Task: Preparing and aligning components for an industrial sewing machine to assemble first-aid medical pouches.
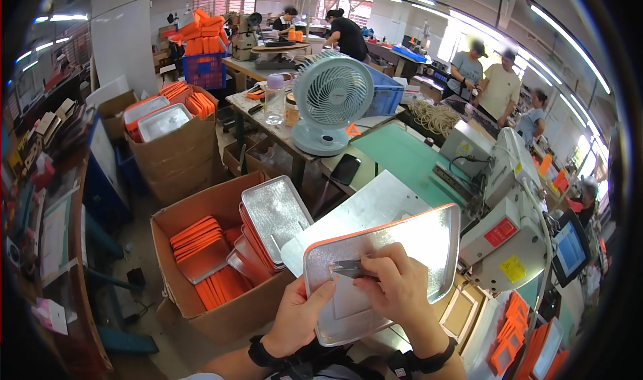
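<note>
A rectangular silver panel (425,246) with rounded corners and orange edging is held up in front of me, tilted. My left hand (299,315) grips its left edge, thumb lying on the silver face. In my right hand (396,287) is a pair of small dark thread snips (348,268), pinched between the fingers. Their pointed tips reach toward the left thumb, over the panel's silver surface, close to its left side. A faint rectangular outline, like a flat pocket, shows on the panel below the snips. Whether the tips touch any thread is too small to tell.
At left stands a cardboard box (221,313) of orange pieces and silver panels; behind it is another filled box (174,162). A metal plate (362,209), a fan (333,92), a phone (345,169) and a sewing machine (506,239) lie ahead. Several people work farther back.
</note>
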Motion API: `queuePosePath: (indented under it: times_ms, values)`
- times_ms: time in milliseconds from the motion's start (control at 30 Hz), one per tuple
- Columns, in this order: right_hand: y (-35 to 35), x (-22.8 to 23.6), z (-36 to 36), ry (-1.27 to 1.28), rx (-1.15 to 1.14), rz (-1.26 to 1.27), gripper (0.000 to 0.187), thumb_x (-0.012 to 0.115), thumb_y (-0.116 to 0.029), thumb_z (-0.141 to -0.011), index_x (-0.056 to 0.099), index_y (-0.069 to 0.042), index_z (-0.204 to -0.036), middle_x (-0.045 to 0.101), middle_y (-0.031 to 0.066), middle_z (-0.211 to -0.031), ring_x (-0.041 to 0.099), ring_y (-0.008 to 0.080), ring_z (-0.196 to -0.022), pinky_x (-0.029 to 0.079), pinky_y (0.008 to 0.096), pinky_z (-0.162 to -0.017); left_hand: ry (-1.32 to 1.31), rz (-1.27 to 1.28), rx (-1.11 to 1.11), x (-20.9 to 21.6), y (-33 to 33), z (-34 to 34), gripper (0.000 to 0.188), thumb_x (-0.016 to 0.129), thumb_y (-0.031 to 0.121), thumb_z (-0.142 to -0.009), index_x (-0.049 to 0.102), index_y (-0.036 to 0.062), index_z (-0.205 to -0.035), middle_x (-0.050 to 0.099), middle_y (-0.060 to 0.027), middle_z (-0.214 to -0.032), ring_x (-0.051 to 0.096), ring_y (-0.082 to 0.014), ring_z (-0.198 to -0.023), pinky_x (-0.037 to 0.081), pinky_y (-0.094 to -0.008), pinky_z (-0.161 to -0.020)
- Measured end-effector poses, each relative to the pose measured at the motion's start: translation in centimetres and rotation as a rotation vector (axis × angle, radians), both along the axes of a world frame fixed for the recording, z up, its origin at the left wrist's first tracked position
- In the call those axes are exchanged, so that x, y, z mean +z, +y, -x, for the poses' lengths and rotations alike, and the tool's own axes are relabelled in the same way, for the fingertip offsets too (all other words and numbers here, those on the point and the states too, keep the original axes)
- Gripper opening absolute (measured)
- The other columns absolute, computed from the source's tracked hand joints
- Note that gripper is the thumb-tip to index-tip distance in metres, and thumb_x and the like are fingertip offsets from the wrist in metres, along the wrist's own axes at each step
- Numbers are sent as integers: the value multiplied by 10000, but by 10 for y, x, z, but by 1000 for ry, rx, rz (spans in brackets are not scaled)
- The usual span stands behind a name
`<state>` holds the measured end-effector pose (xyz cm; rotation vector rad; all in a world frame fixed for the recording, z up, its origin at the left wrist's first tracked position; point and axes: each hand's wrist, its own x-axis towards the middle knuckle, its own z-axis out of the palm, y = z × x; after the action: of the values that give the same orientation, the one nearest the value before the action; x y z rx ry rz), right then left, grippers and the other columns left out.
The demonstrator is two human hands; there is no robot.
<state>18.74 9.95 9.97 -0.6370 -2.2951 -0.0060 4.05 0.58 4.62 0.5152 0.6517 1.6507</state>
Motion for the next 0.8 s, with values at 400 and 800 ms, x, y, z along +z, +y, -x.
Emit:
queuePosePath:
  times_ms: [400,800]
  values:
    - [-5,3,7,-56,-2,-102,367,806,-242,-653,601,-106,-926,592,27,-878,612,201,-587,470,305,-493,-47,17,-54,1,-5,-1,263,558,96,-973,587,-7,-1213,656,-68,-1095,620,-120,-958,512,-284,-839]
    - [-6,17,8,0,52,8,297,811,-207,-647,596,-115,-831,589,19,-803,611,217,-563,472,323,-479,56,-28,-52,10,-12,8,251,560,86,-967,595,-15,-1194,659,-70,-1078,625,-121,-952,511,-275,-832]
